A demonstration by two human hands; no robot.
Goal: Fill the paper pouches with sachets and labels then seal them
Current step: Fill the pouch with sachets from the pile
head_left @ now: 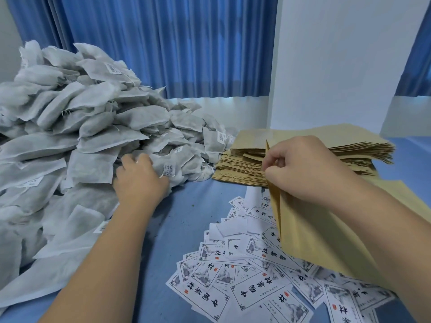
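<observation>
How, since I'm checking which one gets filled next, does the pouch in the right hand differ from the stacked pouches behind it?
The held pouch is single and lifted, tilted off the table; the stacked pouches lie flat in a thick pile. The right hand pinches the held pouch at its edge, which looks parted; the stacked pouches are unheld and closed flat. Both are the same plain tan paper.

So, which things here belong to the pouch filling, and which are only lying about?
For the job: sachet pile, with the left hand on it; held pouch, pinched by the right hand; pouch stack; labels.
Just there: blue curtain; white wall; blue table cover.
</observation>
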